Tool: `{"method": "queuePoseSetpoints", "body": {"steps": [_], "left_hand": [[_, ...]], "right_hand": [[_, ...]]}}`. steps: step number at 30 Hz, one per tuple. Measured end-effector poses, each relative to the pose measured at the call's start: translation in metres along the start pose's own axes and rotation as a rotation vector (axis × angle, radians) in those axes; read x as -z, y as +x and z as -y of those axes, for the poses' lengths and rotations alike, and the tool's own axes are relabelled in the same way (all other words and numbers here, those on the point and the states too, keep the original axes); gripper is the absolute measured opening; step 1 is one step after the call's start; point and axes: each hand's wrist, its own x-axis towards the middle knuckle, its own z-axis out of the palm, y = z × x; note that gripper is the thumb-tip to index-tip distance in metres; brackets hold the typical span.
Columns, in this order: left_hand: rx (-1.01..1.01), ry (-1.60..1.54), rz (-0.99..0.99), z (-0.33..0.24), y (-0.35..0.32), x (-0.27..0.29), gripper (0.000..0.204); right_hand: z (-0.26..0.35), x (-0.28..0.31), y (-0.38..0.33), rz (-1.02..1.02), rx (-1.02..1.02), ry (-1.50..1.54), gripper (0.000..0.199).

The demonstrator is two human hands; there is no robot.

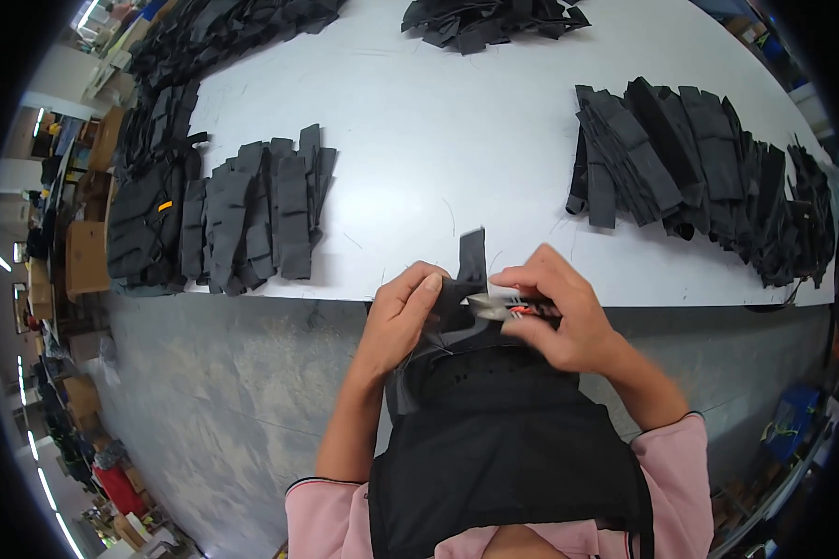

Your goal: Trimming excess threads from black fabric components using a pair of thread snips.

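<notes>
My left hand (403, 315) is closed on a black fabric strip (473, 255), thumb on top, at the table's near edge. The strip's free end sticks up over the white tabletop, while its lower part hangs in front of my black apron (503, 447). In my right hand (569, 312) is a pair of thread snips (494, 307) with metal blades and a red and black handle. The blades point left and lie against or just beside the strip; blur hides whether they touch it. Loose dark threads lie around the strip.
On the white table (391, 112), a stack of black strips (261, 214) lies at left beside a black backpack (144, 224). More black strips (680, 158) are heaped at right, and another pile (489, 20) is at the far edge. Cardboard boxes (86, 256) stand at far left.
</notes>
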Motion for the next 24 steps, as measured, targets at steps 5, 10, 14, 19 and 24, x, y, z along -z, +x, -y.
{"method": "queuePoseSetpoints", "body": {"steps": [5,10,14,19,24], "left_hand": [[-0.167,-0.141,-0.041,0.012,0.003,-0.02,0.025],[0.014,-0.314,-0.131,0.021,0.005,-0.025,0.048],[0.137,-0.468,-0.05,0.029,0.001,-0.025,0.046],[0.023,-0.465,-0.323,0.026,-0.001,-0.029,0.043],[-0.014,-0.336,-0.378,0.021,0.001,-0.034,0.038]], "right_hand": [[-0.033,-0.042,-0.015,-0.139,0.005,-0.031,0.028],[-0.043,-0.04,0.001,-0.308,0.025,0.011,0.014],[-0.044,-0.04,0.022,-0.252,-0.113,0.225,0.008],[-0.011,-0.04,0.004,-0.335,-0.141,-0.103,0.024],[-0.008,-0.037,0.001,-0.282,0.043,-0.469,0.029]]}}
